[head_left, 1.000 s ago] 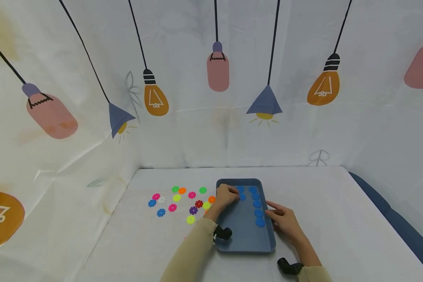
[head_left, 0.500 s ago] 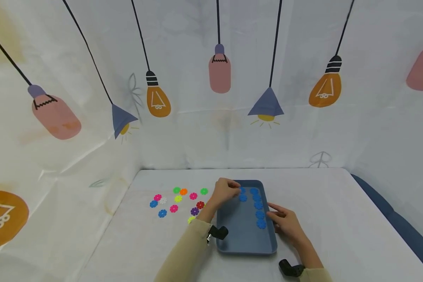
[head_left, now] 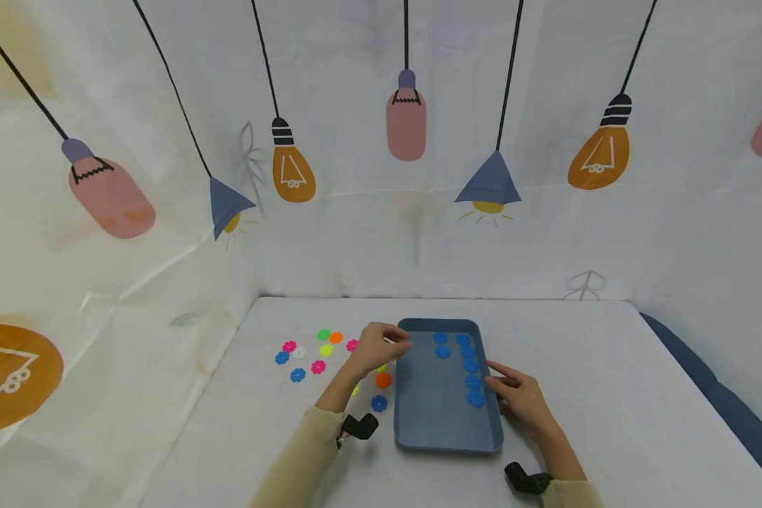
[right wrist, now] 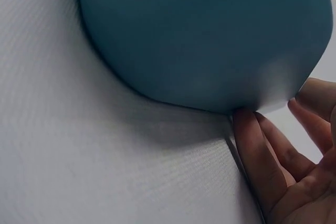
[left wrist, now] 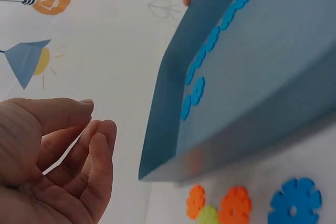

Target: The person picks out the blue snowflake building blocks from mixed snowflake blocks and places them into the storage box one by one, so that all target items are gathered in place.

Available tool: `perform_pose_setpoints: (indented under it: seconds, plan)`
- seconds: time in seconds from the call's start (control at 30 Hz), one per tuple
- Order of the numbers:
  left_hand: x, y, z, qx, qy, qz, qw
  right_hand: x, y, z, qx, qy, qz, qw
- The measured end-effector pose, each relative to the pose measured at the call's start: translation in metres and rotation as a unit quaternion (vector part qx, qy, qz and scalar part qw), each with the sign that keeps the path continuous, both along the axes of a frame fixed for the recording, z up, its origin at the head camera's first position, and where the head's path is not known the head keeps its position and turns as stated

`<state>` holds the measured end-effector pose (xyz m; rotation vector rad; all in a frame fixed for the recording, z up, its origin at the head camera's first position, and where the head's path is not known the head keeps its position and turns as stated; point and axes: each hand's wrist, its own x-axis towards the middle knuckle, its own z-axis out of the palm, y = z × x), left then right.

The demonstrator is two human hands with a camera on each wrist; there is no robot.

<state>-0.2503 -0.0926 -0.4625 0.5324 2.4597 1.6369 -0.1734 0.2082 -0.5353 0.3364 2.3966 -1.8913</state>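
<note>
My left hand (head_left: 381, 347) hovers by the left rim of a blue-grey tray (head_left: 441, 416). Its fingers (left wrist: 102, 156) are loosely bent, with a gap to the thumb and nothing between them. At the tray's right side my right hand (head_left: 521, 402) holds the edge: the thumb is at the rim and the fingertips (right wrist: 245, 121) press low on the outer wall. Inside the tray lie flat blue flower-shaped discs (head_left: 473, 382), several in a column along the right wall and two beside its top end.
Left of the tray, loose flower discs in mixed colours lie on the white table, among them an orange disc (head_left: 383, 380), a blue disc (head_left: 379, 403) and a pink disc (head_left: 318, 367). A white curtain (head_left: 355, 240) printed with lamps hangs behind the table.
My left hand has moved left, from over the two blue discs at the tray's top to the tray's left rim. The right hand keeps its place at the tray.
</note>
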Motion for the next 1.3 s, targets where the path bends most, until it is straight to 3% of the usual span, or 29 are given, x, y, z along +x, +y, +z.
perform_pose_setpoints:
  seconds: [0.17, 0.53, 0.9, 1.3]
  plan:
    - [0.008, -0.019, -0.007, -0.041, -0.009, -0.016, 0.9990, -0.001, -0.002, -0.002, -0.003, -0.008, -0.006, 0.9999]
    - [0.023, -0.041, -0.037, -0.098, -0.033, -0.028, 0.9942, -0.002, 0.002, -0.001, 0.001, 0.000, -0.001, 1.0000]
    - [0.038, -0.064, -0.051, -0.137, -0.053, -0.039, 0.9884, -0.002, -0.001, -0.003, 0.009, 0.001, -0.005, 0.9999]
    - [0.046, -0.070, -0.060, -0.165, -0.035, -0.030, 0.9852, 0.000, 0.000, -0.002, 0.011, 0.005, -0.006, 0.9999]
